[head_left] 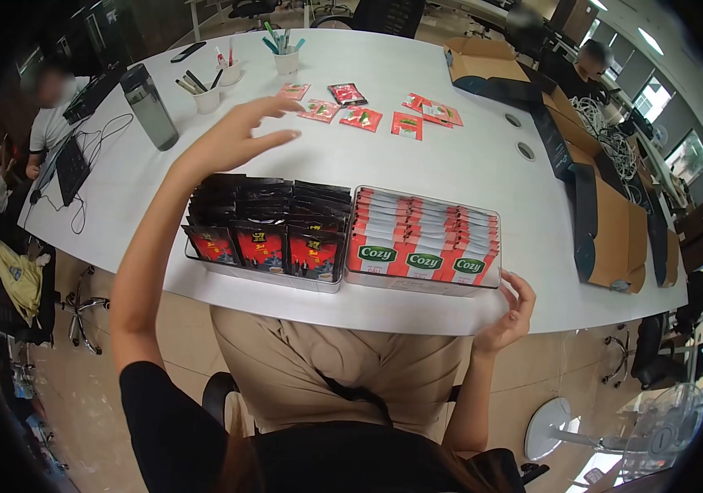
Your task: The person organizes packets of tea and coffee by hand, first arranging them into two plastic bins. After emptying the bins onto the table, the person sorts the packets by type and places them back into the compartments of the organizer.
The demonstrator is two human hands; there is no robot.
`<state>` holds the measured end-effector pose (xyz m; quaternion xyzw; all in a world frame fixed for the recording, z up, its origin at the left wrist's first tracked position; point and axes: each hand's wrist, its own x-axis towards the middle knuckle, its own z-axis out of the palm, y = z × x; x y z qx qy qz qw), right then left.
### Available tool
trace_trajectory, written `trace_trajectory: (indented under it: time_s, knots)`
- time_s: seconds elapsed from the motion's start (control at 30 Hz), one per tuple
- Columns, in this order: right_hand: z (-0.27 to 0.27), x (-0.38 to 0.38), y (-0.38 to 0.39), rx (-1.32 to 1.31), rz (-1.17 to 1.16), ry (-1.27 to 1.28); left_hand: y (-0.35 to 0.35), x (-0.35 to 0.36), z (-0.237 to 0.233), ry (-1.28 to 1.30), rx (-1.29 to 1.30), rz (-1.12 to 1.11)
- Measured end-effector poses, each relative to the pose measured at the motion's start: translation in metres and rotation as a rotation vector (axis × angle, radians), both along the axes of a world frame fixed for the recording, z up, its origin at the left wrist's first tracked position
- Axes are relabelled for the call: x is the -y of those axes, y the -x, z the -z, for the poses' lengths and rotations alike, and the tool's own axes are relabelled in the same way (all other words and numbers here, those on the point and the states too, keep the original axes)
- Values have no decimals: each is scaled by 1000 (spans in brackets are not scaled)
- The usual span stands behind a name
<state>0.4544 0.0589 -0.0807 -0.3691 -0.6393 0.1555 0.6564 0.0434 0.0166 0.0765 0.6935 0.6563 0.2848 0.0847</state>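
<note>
My left hand (240, 135) reaches over the table with its fingers apart and nothing in them, close to the loose red sachets (317, 111). A black and red sachet (346, 94) lies among them, and more red sachets (407, 125) lie to the right. In front of me stand two trays side by side: one with black coffee sachets (263, 246), the other with red and white Cozy sachets (424, 261). My right hand (509, 316) is at the right front corner of the Cozy tray, fingers curved and apart, holding nothing.
Behind my left hand are a grey bottle (150, 111), cups of pens (286, 62) and a phone (188, 52). Open cardboard boxes (610, 226) line the table's right side, with white cables (606, 135) beyond. People sit at the far left and far right.
</note>
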Motion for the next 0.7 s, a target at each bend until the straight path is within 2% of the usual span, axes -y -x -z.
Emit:
trace_trajectory:
  time_s: [0.07, 0.17, 0.27, 0.37, 0.47, 0.57, 0.7]
  knots:
    - [-1, 0, 1, 17, 25, -29, 21, -40, 14, 155, -227, 131]
    - [-5, 2, 3, 35, 16, -22, 47, -93, 36, 327, -380, 144]
    - [-9, 3, 3, 74, 20, -43, 58, -136, 48, 402, -660, 128]
    - [-11, 4, -2, 156, 9, -25, 68, -172, 72, 441, -730, 90]
    - [-10, 3, -3, 171, 17, -36, 57, -188, 85, 455, -857, 36]
    - [-10, 1, -5, 140, 24, -72, 87, -211, 115, 359, -971, 7]
    - [-11, 1, -5, 100, 30, -70, 61, -212, 102, 216, -1146, 25]
